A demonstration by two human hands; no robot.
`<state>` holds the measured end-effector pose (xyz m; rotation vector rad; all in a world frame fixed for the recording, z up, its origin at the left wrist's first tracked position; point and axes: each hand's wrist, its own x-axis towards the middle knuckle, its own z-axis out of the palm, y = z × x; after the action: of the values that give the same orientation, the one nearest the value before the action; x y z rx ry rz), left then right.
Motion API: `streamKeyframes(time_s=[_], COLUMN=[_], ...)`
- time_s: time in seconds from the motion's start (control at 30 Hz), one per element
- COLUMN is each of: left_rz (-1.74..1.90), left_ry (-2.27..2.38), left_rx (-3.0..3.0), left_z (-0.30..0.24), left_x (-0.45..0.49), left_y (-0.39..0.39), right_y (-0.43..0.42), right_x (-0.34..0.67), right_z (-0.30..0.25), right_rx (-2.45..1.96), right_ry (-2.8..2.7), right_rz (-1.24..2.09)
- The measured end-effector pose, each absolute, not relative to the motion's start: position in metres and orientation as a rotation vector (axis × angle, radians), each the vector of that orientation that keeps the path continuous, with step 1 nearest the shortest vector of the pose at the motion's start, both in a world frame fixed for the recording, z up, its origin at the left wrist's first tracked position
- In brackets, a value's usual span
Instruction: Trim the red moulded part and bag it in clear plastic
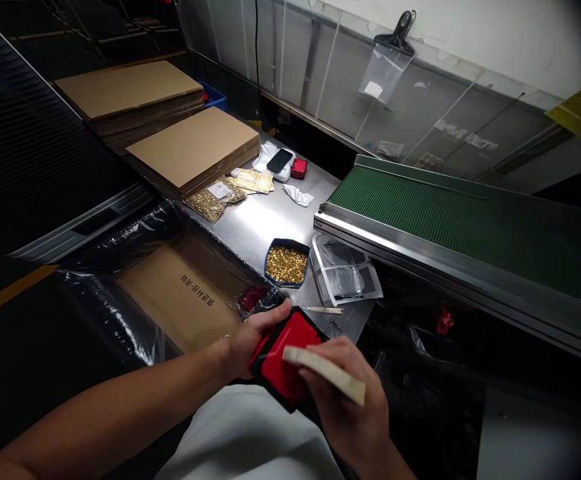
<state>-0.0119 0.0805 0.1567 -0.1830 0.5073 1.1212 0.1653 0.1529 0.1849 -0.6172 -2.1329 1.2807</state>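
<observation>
My left hand (253, 337) is closed around a red and black plastic case (298, 330), held tilted above my lap. In my right hand (353, 400) is a cream-coloured flat bar (328, 373), somewhat blurred, its far end over the red face of the case. Whether the bar touches the case I cannot tell. Just beyond the hands stands a dark blue tray (269, 257) full of small brass-coloured parts (288, 265). A thin white-handled tool (326, 310) lies between the tray and my right hand.
A box lined with black plastic (140, 333) stands at left, cardboard inside. Cardboard stacks (195, 143) rise behind it. On the metal table (250, 223) lie a bag of brass parts (213, 200), a phone (280, 160) and a red case (299, 169). A green conveyor belt (420, 207) runs right.
</observation>
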Motion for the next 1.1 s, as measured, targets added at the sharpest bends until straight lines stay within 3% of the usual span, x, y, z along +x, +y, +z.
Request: streamKeyframes(time_s=[0.67, 0.8, 0.9, 0.97, 1.1], left_rz=[1.214, 1.269, 1.305, 1.322, 1.439], left_ry=[0.370, 0.330, 0.343, 0.353, 0.446], left_rx=[-0.199, -0.191, -0.191, -0.170, -0.103], left_z=[0.155, 0.158, 0.159, 0.159, 0.166], left_x=[-0.048, -0.055, -0.060, -0.060, -0.047], left_y=[0.080, 0.078, 0.076, 0.074, 0.069], right_y=[0.153, 0.156, 0.169, 0.184, 0.221], right_x=[0.117, 0.130, 0.170, 0.200, 0.242], right_z=[0.206, 0.206, 0.176, 0.135, 0.038], right_rx=[-0.691, -0.853, -1.376, -1.807, -2.243], right_ry=[-2.268, -2.034, -1.702, -1.509, -1.601], right_rz=[1.234, 1.094, 0.956, 1.041, 1.153])
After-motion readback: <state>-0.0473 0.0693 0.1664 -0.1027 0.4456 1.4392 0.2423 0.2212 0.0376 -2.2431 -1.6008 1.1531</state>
